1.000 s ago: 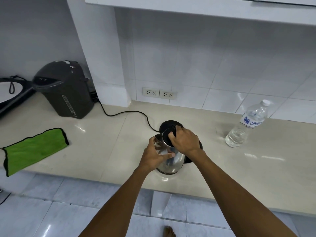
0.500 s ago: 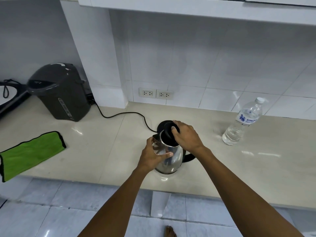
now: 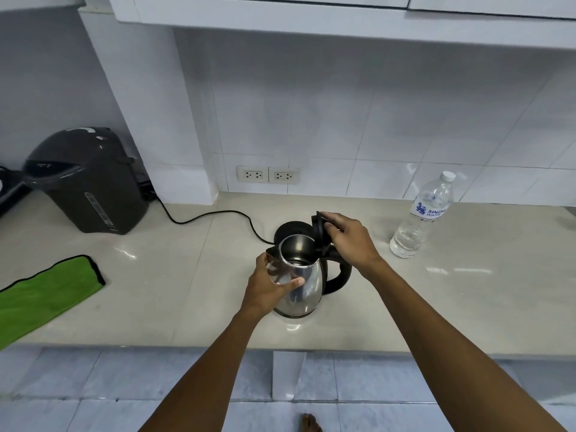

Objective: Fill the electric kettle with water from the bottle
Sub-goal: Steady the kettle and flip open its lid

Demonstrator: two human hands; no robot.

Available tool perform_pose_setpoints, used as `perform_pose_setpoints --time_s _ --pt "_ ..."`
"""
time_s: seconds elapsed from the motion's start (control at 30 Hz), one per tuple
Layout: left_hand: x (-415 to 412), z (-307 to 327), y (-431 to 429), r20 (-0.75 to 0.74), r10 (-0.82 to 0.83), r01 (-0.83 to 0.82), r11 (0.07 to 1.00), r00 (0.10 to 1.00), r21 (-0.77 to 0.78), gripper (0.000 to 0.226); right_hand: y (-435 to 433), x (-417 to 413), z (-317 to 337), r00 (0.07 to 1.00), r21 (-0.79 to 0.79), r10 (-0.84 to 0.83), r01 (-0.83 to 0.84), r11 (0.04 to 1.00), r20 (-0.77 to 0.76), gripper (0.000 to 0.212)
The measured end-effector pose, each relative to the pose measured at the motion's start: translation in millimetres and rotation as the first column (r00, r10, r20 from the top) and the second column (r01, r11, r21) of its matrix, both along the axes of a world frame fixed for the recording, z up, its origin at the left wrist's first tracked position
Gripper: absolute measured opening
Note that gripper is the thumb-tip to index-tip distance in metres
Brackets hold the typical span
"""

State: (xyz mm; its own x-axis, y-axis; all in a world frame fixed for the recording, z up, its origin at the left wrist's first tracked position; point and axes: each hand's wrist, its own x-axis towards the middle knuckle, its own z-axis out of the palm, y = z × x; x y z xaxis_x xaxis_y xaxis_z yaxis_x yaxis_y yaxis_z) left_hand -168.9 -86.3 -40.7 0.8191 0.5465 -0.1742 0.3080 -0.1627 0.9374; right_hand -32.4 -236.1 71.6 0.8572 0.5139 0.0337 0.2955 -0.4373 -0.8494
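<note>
The lid (image 3: pixel 318 230) has swung up since half a second ago: it lay nearly flat over the kettle mouth then, and now it stands almost upright at the back of the rim, on the handle side. Your right hand (image 3: pixel 350 240) has moved up and outward with it, fingers curled over the lid's top edge and pinching it open. Your left hand (image 3: pixel 270 283) is where it was, wrapped partway around the spout side of the steel kettle (image 3: pixel 300 280), thumb across the front, steadying the body on the counter (image 3: pixel 187 275).

So you're at the opening step, and it looks about done; the dark interior shows and I can't tell whether there's any water in it. The black base (image 3: pixel 291 229) sits just behind the kettle, its cord (image 3: pixel 218 215) running away to the left of the kettle.

Pouring hasn't begun. The water bottle (image 3: pixel 422 215) stands upright to the right of the kettle, well apart from it, white cap on and only the bottom part filled. Next, I'd judge, you let go of the lid if it stays up by itself, reach right for the bottle and unscrew the cap. That likely takes both hands, so the kettle must stand unsupported.
</note>
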Motion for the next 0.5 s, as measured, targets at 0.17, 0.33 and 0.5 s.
perform_pose_setpoints --time_s 0.17,0.33,0.5 --pt "0 1 0 -0.01 -0.007 0.008 1.0 1.0 0.014 0.1 -13 9 -11 0.992 0.11 -0.064 0.077 0.991 -0.112 0.038" --pt "0 2 -1 -0.019 -0.003 0.003 1.0 1.0 0.026 0.101 -25 17 -25 0.94 0.287 -0.1 0.2 0.937 -0.328 0.041" --pt "0 2 0 -0.035 -0.007 0.008 0.999 0.999 0.041 0.101 -33 11 -28 0.873 0.434 -0.073 0.309 0.846 -0.482 0.04"
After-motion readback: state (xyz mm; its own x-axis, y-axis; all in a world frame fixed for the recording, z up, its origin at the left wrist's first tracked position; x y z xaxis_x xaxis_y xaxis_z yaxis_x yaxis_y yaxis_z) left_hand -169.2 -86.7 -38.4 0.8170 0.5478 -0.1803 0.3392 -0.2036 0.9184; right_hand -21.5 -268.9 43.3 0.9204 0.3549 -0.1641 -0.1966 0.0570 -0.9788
